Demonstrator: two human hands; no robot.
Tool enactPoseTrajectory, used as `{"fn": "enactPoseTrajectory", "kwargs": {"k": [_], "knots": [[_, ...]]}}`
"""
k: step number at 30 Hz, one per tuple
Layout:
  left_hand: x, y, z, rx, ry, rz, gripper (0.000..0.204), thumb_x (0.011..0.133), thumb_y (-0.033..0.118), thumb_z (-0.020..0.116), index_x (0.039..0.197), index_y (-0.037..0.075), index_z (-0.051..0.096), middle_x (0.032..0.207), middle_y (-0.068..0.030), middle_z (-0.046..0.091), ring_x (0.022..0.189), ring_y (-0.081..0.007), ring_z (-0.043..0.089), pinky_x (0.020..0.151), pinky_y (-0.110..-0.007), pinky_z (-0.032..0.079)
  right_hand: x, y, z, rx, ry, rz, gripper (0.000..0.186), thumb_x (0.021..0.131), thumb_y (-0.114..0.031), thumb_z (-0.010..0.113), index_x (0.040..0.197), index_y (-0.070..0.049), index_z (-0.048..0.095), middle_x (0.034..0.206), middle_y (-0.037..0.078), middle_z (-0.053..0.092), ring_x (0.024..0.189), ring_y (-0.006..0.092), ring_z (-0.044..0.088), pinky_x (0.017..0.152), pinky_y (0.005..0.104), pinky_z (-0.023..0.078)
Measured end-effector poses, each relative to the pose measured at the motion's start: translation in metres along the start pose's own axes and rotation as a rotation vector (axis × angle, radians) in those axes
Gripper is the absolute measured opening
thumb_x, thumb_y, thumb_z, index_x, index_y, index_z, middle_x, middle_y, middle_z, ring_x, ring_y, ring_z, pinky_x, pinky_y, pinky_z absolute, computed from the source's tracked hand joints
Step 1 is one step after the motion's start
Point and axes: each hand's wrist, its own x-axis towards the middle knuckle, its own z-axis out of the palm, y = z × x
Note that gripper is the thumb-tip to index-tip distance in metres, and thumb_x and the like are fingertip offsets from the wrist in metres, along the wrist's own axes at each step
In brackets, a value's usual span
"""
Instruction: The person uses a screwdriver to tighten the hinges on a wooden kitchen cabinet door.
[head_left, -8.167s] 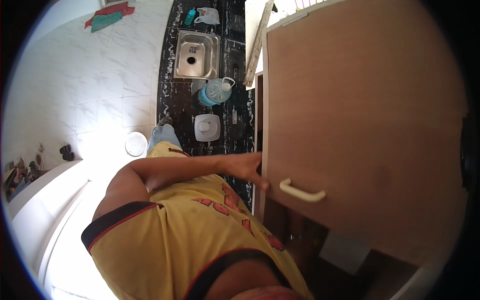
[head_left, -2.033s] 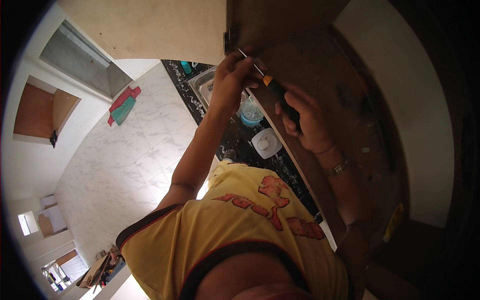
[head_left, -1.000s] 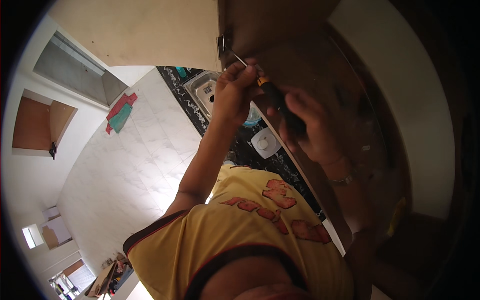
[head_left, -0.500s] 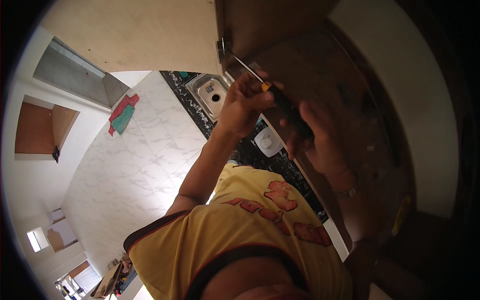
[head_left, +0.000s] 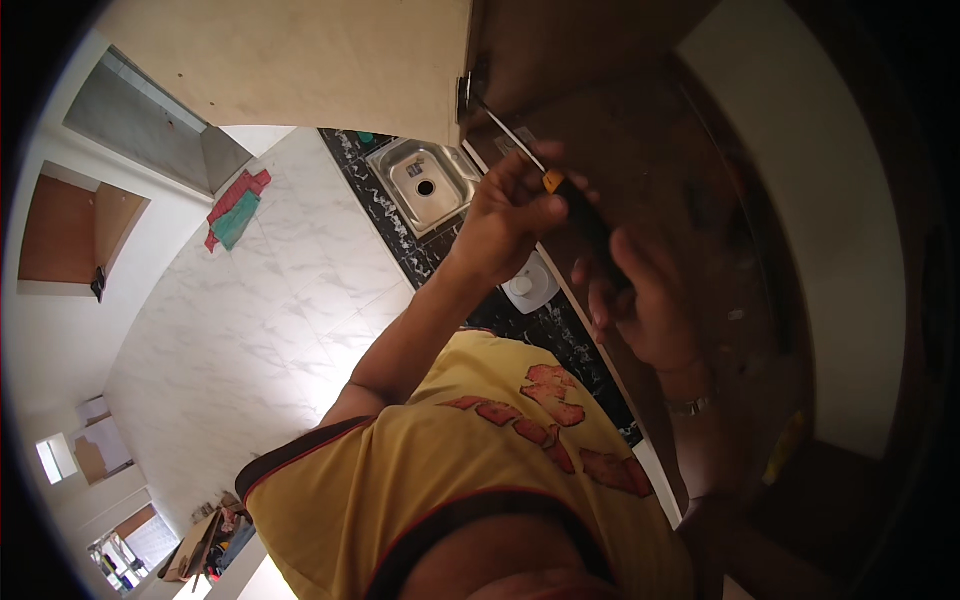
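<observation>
A screwdriver (head_left: pixel 584 212) with a black handle and a yellow collar slants up and left. Its thin metal shaft reaches a metal hinge (head_left: pixel 464 97) at the edge of a pale wooden cabinet door (head_left: pixel 330 70). My left hand (head_left: pixel 508 218) is closed around the front of the handle and the base of the shaft. At the rear end of the handle, my right hand (head_left: pixel 648 305) has its fingers curled round it. Shadow hides the exact contact of the tip with the hinge.
The dark cabinet interior (head_left: pixel 720 260) lies to the right. Below the door are a steel sink (head_left: pixel 432 208) and a black patterned countertop (head_left: pixel 400 245) with a white square item (head_left: pixel 530 286). Red and green cloths (head_left: pixel 238 215) lie on the marble-look floor (head_left: pixel 270 290).
The view has shifted slightly, so the door and hinge sit farther right. Both hands stay on the screwdriver, and its shaft still points to the hinge.
</observation>
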Motion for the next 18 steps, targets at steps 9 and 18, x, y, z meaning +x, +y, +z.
{"fn": "enactPoseTrajectory", "kwargs": {"k": [9, 18], "knots": [[0.006, 0.003, 0.000, 0.118, 0.023, -0.085, 0.075, 0.091, 0.006, 0.076, 0.155, 0.009, 0.036, 0.124, -0.0146, 0.068, 0.117, -0.0320, 0.068, 0.104, -0.045, 0.054, 0.004, 0.017, 0.016, -0.988, 0.172, -0.678, 0.028, 0.103, -0.016, 0.064, 0.127, -0.003, 0.058, 0.101, 0.008, 0.066, 0.068, 0.0173, 0.066, 0.056, 0.0341, 0.053], [0.011, 0.006, 0.013, -0.241, 0.014, 0.036, 0.062, 0.097, 0.006, 0.069, 0.152, 0.006, 0.040, 0.118, -0.0116, 0.069, 0.117, -0.0298, 0.067, 0.104, -0.046, 0.055, 0.014, 0.020, -0.005, -1.072, 0.155, -0.623, 0.028, 0.104, -0.013, 0.061, 0.127, 0.001, 0.053, 0.102, 0.012, 0.065, 0.065, 0.0155, 0.065, 0.052, 0.0264, 0.051]]}}
